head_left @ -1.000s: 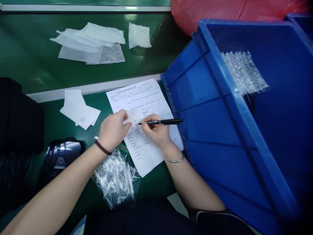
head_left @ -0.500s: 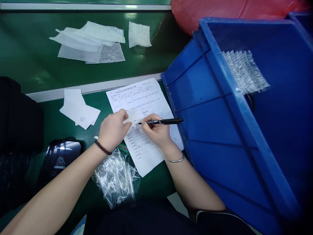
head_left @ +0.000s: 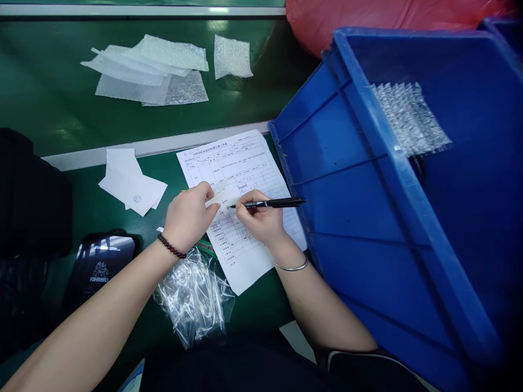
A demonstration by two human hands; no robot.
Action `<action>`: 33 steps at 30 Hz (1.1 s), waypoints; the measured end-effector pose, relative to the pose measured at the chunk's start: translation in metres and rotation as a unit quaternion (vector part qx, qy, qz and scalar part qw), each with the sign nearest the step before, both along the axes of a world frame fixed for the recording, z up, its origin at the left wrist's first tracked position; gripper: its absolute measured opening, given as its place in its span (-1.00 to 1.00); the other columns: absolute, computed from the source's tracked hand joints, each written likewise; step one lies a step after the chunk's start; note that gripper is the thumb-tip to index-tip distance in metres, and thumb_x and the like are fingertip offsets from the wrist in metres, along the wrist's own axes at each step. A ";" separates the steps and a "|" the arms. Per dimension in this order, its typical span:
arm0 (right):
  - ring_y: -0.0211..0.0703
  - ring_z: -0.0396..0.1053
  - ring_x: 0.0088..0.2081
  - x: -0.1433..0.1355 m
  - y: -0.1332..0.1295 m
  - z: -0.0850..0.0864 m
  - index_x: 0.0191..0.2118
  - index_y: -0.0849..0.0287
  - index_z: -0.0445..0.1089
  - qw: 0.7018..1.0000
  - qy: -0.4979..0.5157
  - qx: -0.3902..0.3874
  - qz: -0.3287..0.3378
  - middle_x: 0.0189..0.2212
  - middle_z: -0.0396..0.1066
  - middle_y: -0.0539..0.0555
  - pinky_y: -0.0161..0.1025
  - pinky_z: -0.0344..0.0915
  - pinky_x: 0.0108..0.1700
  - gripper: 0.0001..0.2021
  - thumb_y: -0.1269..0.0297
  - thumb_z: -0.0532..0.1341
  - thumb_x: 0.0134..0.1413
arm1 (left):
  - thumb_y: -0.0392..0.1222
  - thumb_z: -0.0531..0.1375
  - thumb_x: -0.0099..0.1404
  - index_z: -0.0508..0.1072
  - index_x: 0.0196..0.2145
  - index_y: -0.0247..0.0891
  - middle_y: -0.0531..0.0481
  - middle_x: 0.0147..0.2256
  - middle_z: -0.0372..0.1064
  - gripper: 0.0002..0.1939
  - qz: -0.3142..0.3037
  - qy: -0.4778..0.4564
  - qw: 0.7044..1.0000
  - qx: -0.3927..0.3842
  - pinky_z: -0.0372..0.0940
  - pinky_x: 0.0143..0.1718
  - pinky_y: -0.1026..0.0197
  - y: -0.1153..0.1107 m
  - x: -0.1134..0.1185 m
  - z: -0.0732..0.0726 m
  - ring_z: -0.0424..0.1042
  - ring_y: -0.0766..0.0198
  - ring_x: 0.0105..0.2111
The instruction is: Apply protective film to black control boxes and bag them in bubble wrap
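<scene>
A black pen is pinched in my right hand, its tip on a small white slip with handwriting. The slip lies over a printed form on the green table. My left hand, with a beaded bracelet at the wrist, grips the slip's left edge between thumb and curled fingers. Below my left hand is a clear plastic bag, and part of a green item shows between the bag and the form.
A large blue bin with bubble wrap stands at the right. White slips and a black RHINO-marked object lie left. Foam sheets lie farther back; a red bag is behind the bin.
The pen tip has moved very slightly left and a little more handwriting shows on the slip. My left hand keeps its place.
</scene>
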State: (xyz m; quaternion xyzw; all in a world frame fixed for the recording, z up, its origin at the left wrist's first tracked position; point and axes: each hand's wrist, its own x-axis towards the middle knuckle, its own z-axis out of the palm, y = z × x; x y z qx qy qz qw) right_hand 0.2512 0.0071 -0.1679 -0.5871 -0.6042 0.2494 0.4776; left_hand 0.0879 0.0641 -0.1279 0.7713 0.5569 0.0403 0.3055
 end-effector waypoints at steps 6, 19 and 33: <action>-0.35 0.14 -0.58 0.002 0.000 -0.001 -0.50 0.15 0.25 1.000 -0.007 0.015 -0.004 -0.61 0.19 -0.10 -0.34 0.12 -0.54 -0.87 0.47 0.16 -0.02 | -0.17 0.18 0.26 0.31 -0.30 -0.20 0.00 -0.29 0.45 -0.90 -0.003 -0.003 1.000 0.007 0.16 -0.42 0.19 0.000 -0.001 -0.002 0.40 0.14 -0.29; -0.35 0.11 -0.60 0.002 0.000 -0.001 -0.53 0.14 0.23 1.000 -0.005 0.006 -0.004 -0.63 0.16 -0.11 -0.33 0.08 -0.55 -0.86 0.47 0.16 -0.04 | -0.17 0.19 0.25 0.31 -0.31 -0.19 0.01 -0.30 0.46 -0.89 0.000 -0.003 1.000 0.010 0.15 -0.42 0.18 -0.001 -0.001 -0.001 0.40 0.14 -0.30; -0.29 0.18 -0.55 0.007 0.000 0.001 -0.52 0.13 0.25 0.999 0.002 0.011 -0.036 -0.63 0.19 -0.09 -0.29 0.13 -0.51 -0.87 0.44 0.17 -0.03 | -0.15 0.18 0.26 0.31 -0.31 -0.18 0.00 -0.28 0.47 -0.89 0.000 -0.005 1.000 0.010 0.18 -0.40 0.17 0.000 -0.001 -0.001 0.41 0.13 -0.29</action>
